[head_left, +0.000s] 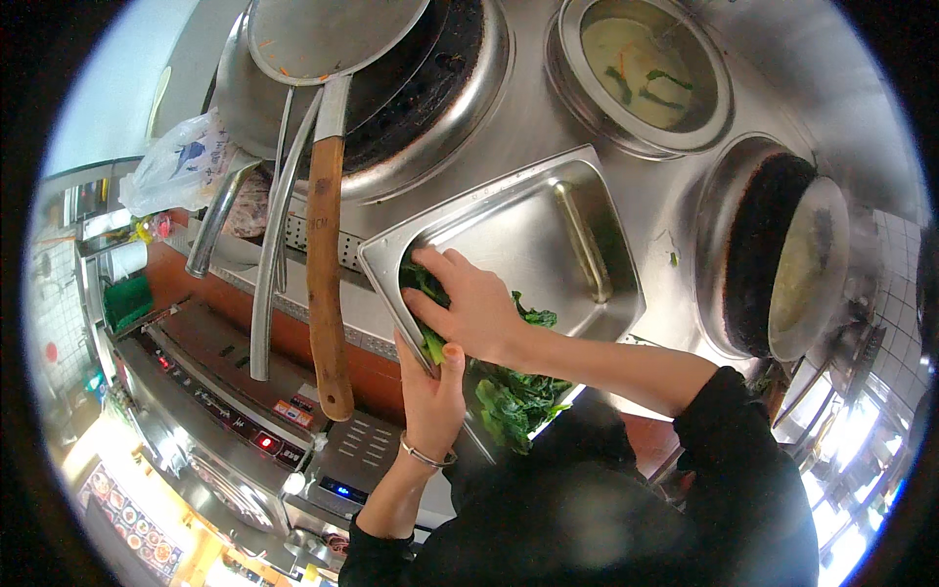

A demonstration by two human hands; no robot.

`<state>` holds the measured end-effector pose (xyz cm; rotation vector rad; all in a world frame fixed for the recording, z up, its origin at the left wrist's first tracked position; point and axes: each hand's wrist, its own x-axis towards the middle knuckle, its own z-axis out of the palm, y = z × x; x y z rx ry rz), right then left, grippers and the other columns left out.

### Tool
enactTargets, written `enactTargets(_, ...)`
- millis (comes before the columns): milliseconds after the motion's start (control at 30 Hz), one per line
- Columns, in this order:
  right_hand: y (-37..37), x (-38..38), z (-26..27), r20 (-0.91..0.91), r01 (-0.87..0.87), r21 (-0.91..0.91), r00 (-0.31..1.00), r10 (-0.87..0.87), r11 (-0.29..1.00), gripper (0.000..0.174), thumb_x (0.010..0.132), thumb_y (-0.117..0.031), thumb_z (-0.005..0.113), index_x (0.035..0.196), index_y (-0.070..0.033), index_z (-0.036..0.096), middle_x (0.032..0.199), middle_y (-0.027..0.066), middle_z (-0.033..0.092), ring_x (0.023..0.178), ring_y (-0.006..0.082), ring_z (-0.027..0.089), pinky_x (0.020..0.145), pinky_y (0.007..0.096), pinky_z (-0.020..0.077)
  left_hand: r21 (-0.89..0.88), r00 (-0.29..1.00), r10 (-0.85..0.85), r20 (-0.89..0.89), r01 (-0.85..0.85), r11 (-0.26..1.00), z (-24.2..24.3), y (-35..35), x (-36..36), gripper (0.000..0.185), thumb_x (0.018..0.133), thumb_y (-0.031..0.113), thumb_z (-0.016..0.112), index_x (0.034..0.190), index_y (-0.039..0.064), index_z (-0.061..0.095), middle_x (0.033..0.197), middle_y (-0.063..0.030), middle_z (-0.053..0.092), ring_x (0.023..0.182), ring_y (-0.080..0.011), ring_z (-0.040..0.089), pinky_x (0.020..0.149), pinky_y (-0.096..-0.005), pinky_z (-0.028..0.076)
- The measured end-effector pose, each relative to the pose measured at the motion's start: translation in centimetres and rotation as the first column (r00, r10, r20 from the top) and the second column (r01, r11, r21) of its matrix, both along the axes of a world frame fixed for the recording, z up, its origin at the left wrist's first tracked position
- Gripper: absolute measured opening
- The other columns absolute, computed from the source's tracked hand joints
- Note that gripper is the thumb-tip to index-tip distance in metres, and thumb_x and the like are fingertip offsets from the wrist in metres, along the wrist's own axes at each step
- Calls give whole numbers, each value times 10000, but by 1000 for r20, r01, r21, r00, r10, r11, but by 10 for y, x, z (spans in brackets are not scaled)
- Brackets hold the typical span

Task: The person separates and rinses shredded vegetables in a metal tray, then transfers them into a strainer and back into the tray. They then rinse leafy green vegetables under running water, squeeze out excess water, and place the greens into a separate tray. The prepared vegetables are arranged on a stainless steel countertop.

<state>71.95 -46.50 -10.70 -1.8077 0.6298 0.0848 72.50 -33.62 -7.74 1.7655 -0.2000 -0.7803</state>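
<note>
A rectangular stainless steel food pan point(506, 220) is tilted in front of me. My left hand point(433, 403), with a metal bracelet at the wrist, grips its near left rim, thumb on the wall. Inside the pan, my right hand point(469, 301) has its fingers curled over dark leafy greens point(433, 345) against the left end. Part of those greens is hidden under the palm, and a few leaves show beyond the wrist. More leafy greens point(517, 403) lie close to my body, below my right forearm, apparently in a second metal tray that is mostly covered.
Wooden-handled cookware point(326, 257) and metal handles point(271, 293) jut out at left from a large burner point(440, 81). A pot of cloudy liquid point(638, 73) stands at the back right. Another round vessel point(807, 271) is at right. Electric appliances point(220, 396) line the lower left.
</note>
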Motion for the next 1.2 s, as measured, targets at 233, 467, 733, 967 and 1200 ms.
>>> enactTargets(233, 0, 6, -4, -14, -39, -5, 999, 39, 999, 295, 921, -329, 536, 1050, -71, 597, 931, 177, 595, 874, 399, 595, 758, 462, 474, 5, 1000, 15, -12, -15, 1000, 1, -3, 2, 696, 978, 321, 584, 1450, -46, 226, 1344, -190, 436, 1192, -229, 469, 1022, -335, 375)
enactTargets(467, 3, 6, -10, 26, -22, -1, 999, 22, 1000, 247, 921, -274, 519, 1013, -55, 586, 909, 185, 596, 867, 404, 587, 736, 468, 467, 34, 999, 42, -15, -41, 999, 2, -4, 4, 688, 976, 294, 591, 1455, -44, 231, 1362, -191, 438, 1215, -234, 465, 1037, -333, 363)
enactTargets(733, 3, 6, -13, 59, -5, -18, 998, 6, 1000, 226, 914, -245, 515, 985, -35, 558, 862, 212, 579, 838, 429, 571, 715, 482, 454, 37, 999, 52, 6, -52, 998, 1, -6, 4, 644, 974, 272, 593, 1433, -48, 272, 1351, -183, 454, 1208, -229, 470, 1043, -335, 354)
enactTargets(967, 3, 8, -18, 75, 48, 1, 996, -48, 999, 233, 940, -254, 502, 983, -28, 535, 907, 209, 579, 858, 429, 562, 737, 478, 451, 24, 999, 45, -18, -44, 999, -8, -5, 12, 620, 967, 247, 606, 1431, -34, 305, 1356, -161, 464, 1210, -216, 472, 1036, -329, 362)
enactTargets(1200, 6, 9, -41, 73, 135, 152, 986, -147, 979, 543, 986, -346, 526, 1374, 15, 406, 1287, 246, 496, 1229, 366, 482, 1054, 392, 365, -186, 872, 275, -406, -373, 909, -34, 7, 20, 701, 879, 57, 638, 1492, 31, 300, 1380, -94, 478, 1201, -202, 509, 1006, -329, 425)
